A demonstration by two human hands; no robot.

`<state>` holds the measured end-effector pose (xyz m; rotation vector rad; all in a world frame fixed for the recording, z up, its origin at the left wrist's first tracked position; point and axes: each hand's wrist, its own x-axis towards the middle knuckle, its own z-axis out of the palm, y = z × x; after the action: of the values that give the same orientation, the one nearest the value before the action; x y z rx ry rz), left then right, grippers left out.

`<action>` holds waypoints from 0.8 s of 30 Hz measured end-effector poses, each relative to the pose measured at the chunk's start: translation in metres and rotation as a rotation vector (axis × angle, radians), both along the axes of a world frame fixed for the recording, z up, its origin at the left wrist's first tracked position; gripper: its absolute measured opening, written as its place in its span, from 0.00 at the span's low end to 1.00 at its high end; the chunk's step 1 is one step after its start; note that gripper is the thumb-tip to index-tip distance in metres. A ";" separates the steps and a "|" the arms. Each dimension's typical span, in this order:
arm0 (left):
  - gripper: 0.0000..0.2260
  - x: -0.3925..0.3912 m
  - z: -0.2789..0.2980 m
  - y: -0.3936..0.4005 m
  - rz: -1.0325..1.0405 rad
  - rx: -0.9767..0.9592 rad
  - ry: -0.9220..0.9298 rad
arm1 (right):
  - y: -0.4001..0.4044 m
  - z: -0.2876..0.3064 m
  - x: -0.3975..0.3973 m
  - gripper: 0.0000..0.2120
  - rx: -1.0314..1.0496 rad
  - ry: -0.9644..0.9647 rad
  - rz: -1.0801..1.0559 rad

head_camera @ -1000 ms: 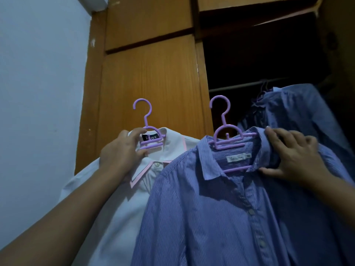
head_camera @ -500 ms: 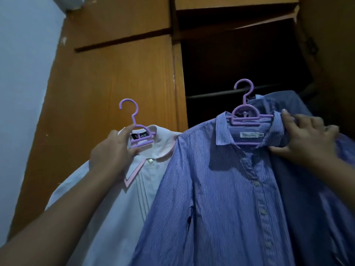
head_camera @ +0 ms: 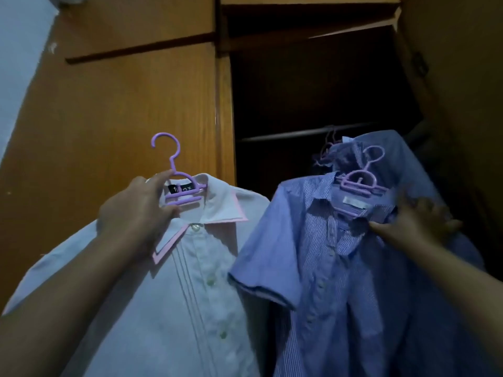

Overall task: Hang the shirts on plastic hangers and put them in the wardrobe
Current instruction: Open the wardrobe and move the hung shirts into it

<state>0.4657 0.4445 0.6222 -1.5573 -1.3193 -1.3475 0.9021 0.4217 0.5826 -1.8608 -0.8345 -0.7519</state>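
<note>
Since half a second ago, the blue striped shirt (head_camera: 326, 268) has travelled right and deeper toward the open wardrobe (head_camera: 313, 91), so its purple hanger (head_camera: 362, 183) now shows against the darker blue shirt (head_camera: 386, 148) already hanging inside, where before its hook stood out against the rail. Its short sleeve has swung forward and the collar area is blurred. The white shirt (head_camera: 190, 281) and its own purple hanger (head_camera: 177, 183) sit slightly higher and nearer the middle of the view than before.

The left hand (head_camera: 136, 213) grips the white shirt at the collar, fingers curled round the lower bars of the hanger beside the black label (head_camera: 181, 189). The right hand (head_camera: 419, 224) holds the striped shirt at the right side of its collar, thumb pinching the fabric just below the hanger; the other fingers are curled behind the cloth, partly blurred.

A closed wooden door (head_camera: 136, 104) with orange-brown grain fills the left of the wardrobe, with a dark gap between it and an upper panel. The open compartment to the right is dark, a metal rail (head_camera: 285, 136) crossing it, and another purple hook (head_camera: 328, 144) sits at the rail by the hanging shirt. A pale bluish wall (head_camera: 19, 63) runs along the far left edge.
</note>
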 end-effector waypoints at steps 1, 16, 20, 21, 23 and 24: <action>0.30 0.005 0.000 -0.001 0.010 -0.004 0.018 | 0.003 0.003 -0.001 0.42 0.007 -0.004 0.001; 0.31 0.023 0.013 0.027 -0.031 -0.034 0.118 | 0.067 0.047 -0.045 0.24 -0.159 -0.433 0.024; 0.32 0.021 0.017 0.035 -0.029 -0.001 0.149 | 0.076 0.067 -0.046 0.33 -0.105 -0.275 0.105; 0.32 0.021 0.018 0.039 -0.034 0.011 0.153 | 0.079 0.071 -0.043 0.35 -0.097 -0.249 0.129; 0.33 0.019 0.021 0.047 -0.060 0.024 0.151 | 0.086 0.079 -0.036 0.37 -0.079 -0.208 0.218; 0.34 0.018 0.023 0.052 -0.070 0.025 0.151 | 0.090 0.083 -0.032 0.37 -0.070 -0.182 0.278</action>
<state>0.4836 0.4961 0.6451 -1.6678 -1.1618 -1.2568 0.8705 0.5117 0.6653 -1.7066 -1.2215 -0.7301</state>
